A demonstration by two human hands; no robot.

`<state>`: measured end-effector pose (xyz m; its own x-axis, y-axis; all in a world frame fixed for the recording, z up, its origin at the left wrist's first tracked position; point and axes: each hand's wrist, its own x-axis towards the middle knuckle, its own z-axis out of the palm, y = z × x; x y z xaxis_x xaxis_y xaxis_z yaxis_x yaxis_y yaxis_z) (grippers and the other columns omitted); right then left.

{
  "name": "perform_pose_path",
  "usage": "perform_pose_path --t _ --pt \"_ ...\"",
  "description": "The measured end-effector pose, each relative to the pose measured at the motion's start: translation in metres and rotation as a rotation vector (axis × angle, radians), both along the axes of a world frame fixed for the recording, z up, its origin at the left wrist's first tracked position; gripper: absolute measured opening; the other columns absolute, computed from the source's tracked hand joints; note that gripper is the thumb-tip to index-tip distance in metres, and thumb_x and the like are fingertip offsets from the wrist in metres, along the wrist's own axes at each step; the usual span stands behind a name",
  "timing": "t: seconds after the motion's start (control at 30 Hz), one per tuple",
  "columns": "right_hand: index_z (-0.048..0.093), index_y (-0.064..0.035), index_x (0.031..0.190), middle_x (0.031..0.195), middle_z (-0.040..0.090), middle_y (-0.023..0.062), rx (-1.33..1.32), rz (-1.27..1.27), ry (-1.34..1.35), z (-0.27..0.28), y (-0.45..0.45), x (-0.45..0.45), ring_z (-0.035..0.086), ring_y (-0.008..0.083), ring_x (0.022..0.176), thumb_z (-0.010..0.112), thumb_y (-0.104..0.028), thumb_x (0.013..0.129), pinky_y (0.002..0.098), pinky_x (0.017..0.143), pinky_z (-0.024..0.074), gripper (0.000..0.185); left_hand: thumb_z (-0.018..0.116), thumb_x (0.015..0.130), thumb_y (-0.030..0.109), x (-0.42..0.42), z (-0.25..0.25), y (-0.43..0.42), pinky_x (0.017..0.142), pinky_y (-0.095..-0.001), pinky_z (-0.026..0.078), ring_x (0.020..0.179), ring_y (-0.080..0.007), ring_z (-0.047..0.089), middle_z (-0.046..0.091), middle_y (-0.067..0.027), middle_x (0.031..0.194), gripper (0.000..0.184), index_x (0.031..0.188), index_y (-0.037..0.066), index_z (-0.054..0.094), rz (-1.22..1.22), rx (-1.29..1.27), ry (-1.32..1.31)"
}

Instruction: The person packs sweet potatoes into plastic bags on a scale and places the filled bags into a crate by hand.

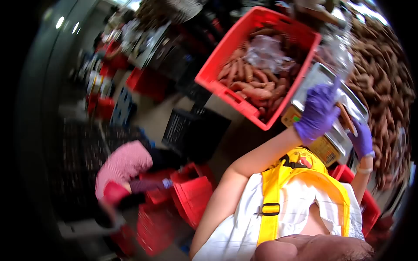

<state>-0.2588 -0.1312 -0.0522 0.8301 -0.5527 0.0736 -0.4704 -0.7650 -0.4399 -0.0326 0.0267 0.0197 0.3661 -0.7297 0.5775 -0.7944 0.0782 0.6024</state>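
My left hand (320, 108), in a purple glove, is over a metal scale tray (320, 75). One finger stretches toward the tray's far side; the others are partly hidden and blurred. A brownish sweet potato (345, 117) lies between my two hands, its lower end in the fingers of my right hand (362, 138), also gloved in purple. The sweet potato's upper end is close to my left hand; whether they touch I cannot tell. Under the tray shows the yellow body of a scale (324, 149). Left of it, a red crate (220, 89) holds reddish sweet potatoes (257, 92) and a clear plastic bag (266, 53).
A large heap of sweet potatoes (381, 82) lies at right. Clear plastic bags (336, 54) are beyond the tray. At lower left a person in a pink checked top (126, 163) bends beside red crates (191, 195). Black crates (180, 130) stand on the floor.
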Motion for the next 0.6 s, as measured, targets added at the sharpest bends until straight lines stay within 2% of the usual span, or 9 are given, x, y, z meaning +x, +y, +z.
perform_pose_path --t 0.1,0.17,0.23,0.27,0.3,0.4,0.53,0.57,0.6 --pt "0.06 -0.0104 0.125 0.109 0.064 0.0168 0.048 0.028 -0.215 0.034 0.027 -0.001 0.06 0.0365 0.099 0.07 -0.001 0.074 0.0402 0.087 0.0479 0.053 0.071 0.078 0.011 0.016 0.011 0.012 0.091 -0.0438 0.042 0.103 -0.0359 0.055 0.058 -0.0188 0.111 0.067 0.139 0.001 0.044 -0.004 -0.142 -0.233" --pt "0.061 -0.0103 0.123 0.102 0.065 0.0154 0.012 -0.008 -0.291 0.053 0.037 -0.01 0.061 0.0359 0.093 0.07 -0.001 0.076 0.0399 0.082 0.0493 0.049 0.067 0.079 0.002 0.029 0.001 0.019 0.098 -0.0445 0.039 0.113 -0.0358 0.052 0.056 -0.0174 0.127 0.043 0.122 0.002 0.057 0.002 -0.079 0.039" --pt "0.063 -0.0106 0.121 0.097 0.066 0.0138 -0.017 -0.108 -0.412 0.063 0.044 -0.024 0.062 0.0328 0.088 0.07 -0.002 0.079 0.0377 0.076 0.0501 0.043 0.064 0.083 0.0 0.038 0.001 0.026 0.094 -0.0381 0.043 0.104 -0.0271 0.057 0.059 -0.0143 0.121 0.044 0.127 0.002 0.055 0.037 -0.037 0.24" --pt "0.065 -0.0112 0.119 0.094 0.066 0.0128 -0.013 -0.167 -0.459 0.064 0.047 -0.035 0.062 0.0306 0.085 0.07 -0.004 0.081 0.0364 0.073 0.0501 0.04 0.061 0.089 -0.001 0.048 -0.001 0.03 0.083 -0.0261 0.048 0.098 -0.017 0.058 0.058 -0.0121 0.119 0.053 0.14 0.002 0.046 0.062 0.042 0.242" --pt "0.066 -0.0118 0.118 0.091 0.067 0.0118 -0.009 -0.208 -0.512 0.063 0.047 -0.042 0.062 0.0285 0.081 0.07 -0.005 0.082 0.0351 0.07 0.0502 0.037 0.057 0.091 -0.001 0.046 0.008 0.033 0.084 -0.0272 0.048 0.099 -0.0174 0.057 0.056 -0.0135 0.119 0.055 0.143 0.004 0.042 0.056 0.095 0.619" --pt "0.07 -0.0133 0.113 0.083 0.066 0.0097 -0.192 -0.316 -0.58 0.053 0.052 -0.061 0.062 0.0269 0.07 0.071 -0.007 0.083 0.0331 0.063 0.0497 0.031 0.054 0.094 0.0 0.058 0.0 0.037 0.091 -0.0281 0.044 0.105 -0.0173 0.056 0.056 -0.0135 0.123 0.051 0.143 0.001 0.041 0.007 0.043 0.514" --pt "0.069 -0.0057 0.112 0.1 0.072 0.0076 -0.182 -0.417 -0.712 0.059 0.068 -0.066 0.068 0.0176 0.083 0.069 -0.003 0.084 0.026 0.075 0.0529 0.029 0.056 0.095 0.002 0.047 0.008 0.031 0.09 -0.0283 0.045 0.108 -0.0169 0.056 0.056 -0.0137 0.125 0.046 0.14 0.001 0.045 -0.016 0.055 0.569" --pt "0.069 -0.0059 0.112 0.099 0.072 0.0075 -0.135 -0.446 -0.694 0.062 0.073 -0.066 0.067 0.0174 0.082 0.07 -0.003 0.084 0.026 0.074 0.0529 0.028 0.056 0.092 -0.002 0.051 0.003 0.028 0.068 -0.0207 0.05 0.077 -0.011 0.057 0.054 -0.0108 0.121 0.055 0.144 0.009 0.041 -0.085 0.054 0.542" --pt "0.069 -0.0066 0.112 0.097 0.072 0.0074 -0.143 -0.456 -0.719 0.06 0.075 -0.063 0.067 0.0175 0.081 0.07 -0.003 0.083 0.026 0.073 0.0528 0.029 0.059 0.092 0.001 0.052 -0.001 0.025 0.071 -0.0207 0.049 0.079 -0.011 0.058 0.056 -0.0105 0.12 0.056 0.144 0.009 0.041 -0.103 0.054 0.486"
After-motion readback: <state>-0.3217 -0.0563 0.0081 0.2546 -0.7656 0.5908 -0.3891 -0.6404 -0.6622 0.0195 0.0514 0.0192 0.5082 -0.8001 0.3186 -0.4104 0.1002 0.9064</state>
